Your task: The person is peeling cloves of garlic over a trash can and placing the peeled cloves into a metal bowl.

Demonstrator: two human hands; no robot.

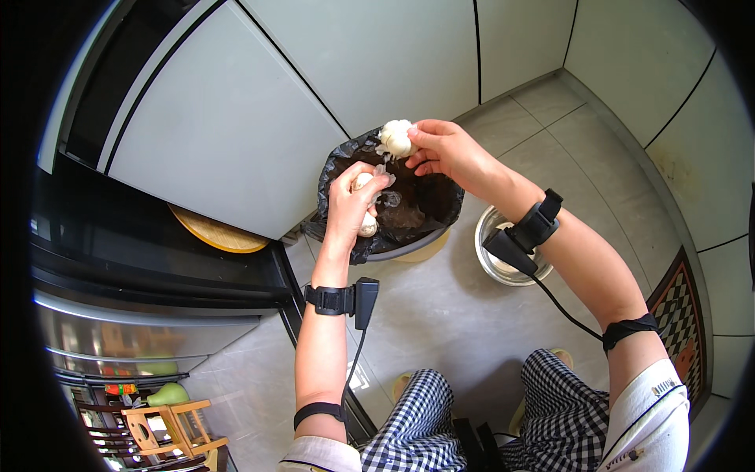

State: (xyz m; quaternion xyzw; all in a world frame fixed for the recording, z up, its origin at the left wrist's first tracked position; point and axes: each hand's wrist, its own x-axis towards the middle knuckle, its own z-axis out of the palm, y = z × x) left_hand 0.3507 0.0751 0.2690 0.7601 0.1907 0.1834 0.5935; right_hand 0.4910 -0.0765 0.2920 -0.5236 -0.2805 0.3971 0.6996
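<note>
My right hand pinches a white garlic bulb between thumb and fingers, above the far edge of a bin. Loose, flaky skin hangs from the bulb's underside. Closer to me and to the left, my left hand is closed around more garlic, of which a pale rounded end shows below the fingers and another part near the thumb. Thin papery skin sticks out at its fingertips. A black plastic bag lines the bin, with pale scraps of skin inside it.
A metal bowl stands on the tiled floor right of the bin, partly hidden by my right forearm. Light cabinet doors rise behind. At left are a round wooden board and a small wooden chair. A patterned mat lies right.
</note>
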